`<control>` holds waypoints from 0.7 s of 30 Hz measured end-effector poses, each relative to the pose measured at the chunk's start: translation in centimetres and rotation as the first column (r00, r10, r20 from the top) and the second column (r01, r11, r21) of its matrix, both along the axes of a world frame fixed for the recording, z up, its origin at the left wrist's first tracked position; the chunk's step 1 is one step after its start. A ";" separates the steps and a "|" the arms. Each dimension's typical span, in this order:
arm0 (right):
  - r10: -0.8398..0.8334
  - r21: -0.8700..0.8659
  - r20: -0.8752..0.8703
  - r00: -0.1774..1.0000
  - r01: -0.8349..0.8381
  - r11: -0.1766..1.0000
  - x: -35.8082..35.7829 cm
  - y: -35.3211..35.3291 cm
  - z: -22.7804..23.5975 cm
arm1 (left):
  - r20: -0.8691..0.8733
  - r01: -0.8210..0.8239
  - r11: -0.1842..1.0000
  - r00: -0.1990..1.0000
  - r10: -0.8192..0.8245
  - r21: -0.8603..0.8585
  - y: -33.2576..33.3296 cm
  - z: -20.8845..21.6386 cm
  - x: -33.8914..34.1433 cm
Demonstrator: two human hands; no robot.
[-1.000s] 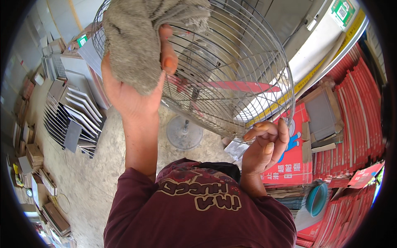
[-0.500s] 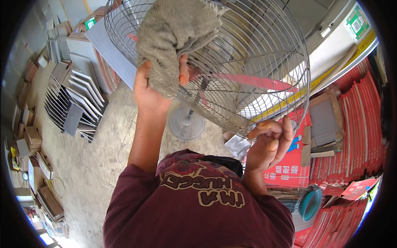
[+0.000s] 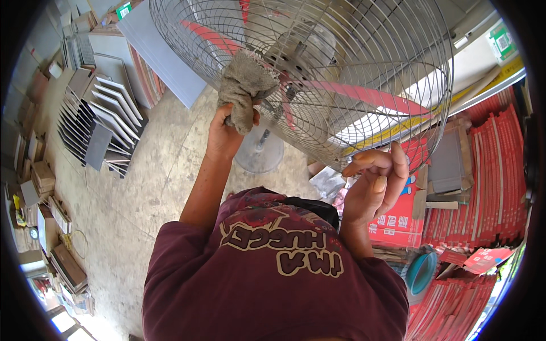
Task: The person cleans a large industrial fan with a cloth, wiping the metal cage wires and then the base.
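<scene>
A large stand fan fills the upper part of the view, with a round wire guard and red blades inside it. My left hand is closed around a bunched, frayed grey-brown rag, which lies against the guard's wires near the middle. At the guard's lower right rim is my right hand, its fingers bent and hooked at the wires. Below the guard, the fan's round base stands on the floor.
Tile sample panels stand in a dark rack at left, near a leaning grey panel. Stacked red cartons and a teal basin are at right. Boxes and boards line the far left.
My left hand has brought the rag down and inward, uncovering more of the blades and guard. The fan sits slightly further right in view. My right hand keeps its place at the rim.
</scene>
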State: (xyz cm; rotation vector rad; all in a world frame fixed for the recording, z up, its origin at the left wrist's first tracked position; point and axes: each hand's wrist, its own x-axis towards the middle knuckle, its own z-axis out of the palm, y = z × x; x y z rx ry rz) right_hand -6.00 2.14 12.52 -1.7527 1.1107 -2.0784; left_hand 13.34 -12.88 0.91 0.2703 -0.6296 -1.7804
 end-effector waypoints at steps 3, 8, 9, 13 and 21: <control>0.043 0.029 -0.002 0.999 -0.043 0.999 0.4 -0.4 -0.5 | 0.032 -0.036 0.999 0.999 0.035 0.033 0.2 -1.1 0.8; 0.134 0.097 -0.003 0.991 -0.133 0.986 0.8 -0.5 -1.2 | 0.100 -0.180 0.981 0.980 0.172 0.076 0.1 -1.5 2.8; 0.102 0.105 -0.019 0.995 -0.099 0.990 1.1 -0.6 -1.2 | 0.124 -0.228 0.971 0.968 0.218 0.067 -0.1 -1.7 3.3; 0.027 0.160 -0.018 0.999 -0.024 0.987 2.3 -0.5 -1.1 | 0.167 -0.436 0.900 0.887 0.430 -0.001 -0.4 -1.4 4.7; 0.154 0.163 0.008 0.988 -0.153 0.975 1.9 -0.2 -2.3 | 0.386 -0.408 0.854 0.767 0.513 -0.324 0.4 -1.1 0.5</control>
